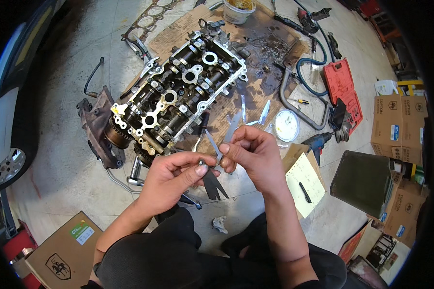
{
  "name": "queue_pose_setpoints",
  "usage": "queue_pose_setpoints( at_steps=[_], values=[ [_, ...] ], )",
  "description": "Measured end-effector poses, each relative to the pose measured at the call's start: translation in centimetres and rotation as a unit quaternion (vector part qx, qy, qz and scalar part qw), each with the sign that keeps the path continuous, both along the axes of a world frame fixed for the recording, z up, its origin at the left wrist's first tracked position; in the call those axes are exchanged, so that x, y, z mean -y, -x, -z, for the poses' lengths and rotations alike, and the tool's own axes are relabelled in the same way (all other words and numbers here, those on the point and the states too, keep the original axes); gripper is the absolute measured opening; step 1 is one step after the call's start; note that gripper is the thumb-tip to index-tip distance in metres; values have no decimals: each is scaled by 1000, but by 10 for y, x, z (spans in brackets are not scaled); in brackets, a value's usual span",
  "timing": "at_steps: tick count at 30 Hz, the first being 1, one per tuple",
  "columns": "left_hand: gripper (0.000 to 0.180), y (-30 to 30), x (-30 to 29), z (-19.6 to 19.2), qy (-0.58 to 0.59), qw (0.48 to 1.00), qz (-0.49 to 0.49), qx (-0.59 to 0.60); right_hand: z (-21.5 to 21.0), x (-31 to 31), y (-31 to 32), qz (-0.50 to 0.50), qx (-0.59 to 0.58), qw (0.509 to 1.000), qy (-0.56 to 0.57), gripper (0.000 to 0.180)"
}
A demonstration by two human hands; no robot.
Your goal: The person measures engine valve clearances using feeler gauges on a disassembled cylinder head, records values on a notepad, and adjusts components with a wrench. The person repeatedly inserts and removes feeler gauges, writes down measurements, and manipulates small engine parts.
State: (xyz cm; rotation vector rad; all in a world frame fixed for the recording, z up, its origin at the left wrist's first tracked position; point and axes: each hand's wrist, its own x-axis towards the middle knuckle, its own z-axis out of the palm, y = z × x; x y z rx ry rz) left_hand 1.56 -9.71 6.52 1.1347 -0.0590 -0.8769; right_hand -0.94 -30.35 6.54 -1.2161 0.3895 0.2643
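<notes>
In front of my lap, my left hand [176, 178] is closed round the pivot end of a feeler gauge, and its dark blades [213, 187] fan out below the fingers. My right hand [253, 156] pinches close beside it, thumb against fingertips, at a thin grey blade [212, 143] that sticks up between the two hands. Just beyond the hands lie more loose metal blades [243, 108] on the oily cardboard. A cylinder head [190, 76] with its camshafts exposed rests past my left hand, its timing end turned toward me.
A white round lid [287, 125], a bent pipe [287, 91], a red tool case [342, 86] and a drill [318, 141] lie to the right. Nearer are a notepad [307, 185] with a pen. A ratchet [135, 176] and a rusty manifold [99, 120] sit left; cardboard boxes [400, 125] stand far right.
</notes>
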Motion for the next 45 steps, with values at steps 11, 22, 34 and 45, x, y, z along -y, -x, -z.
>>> queue_pose_setpoints(
  at_steps=[11, 22, 34, 45],
  values=[
    [17, 11, -7, 19, -170, 972, 94, 135, 28, -5, 1, -67, -61, 996, -21, 12],
    [13, 16, -15, 31, -162, 981, 57, 87, 71, -28, 11, -85, -29, 995, -46, 9],
    [12, 15, -7, 36, -227, 955, 57, 183, 78, -32, 11, -32, -50, 996, -62, 12],
    [14, 22, -4, 35, -204, 950, 222, 75, 165, 102, 4, 46, -78, 785, 612, 40]
  ],
)
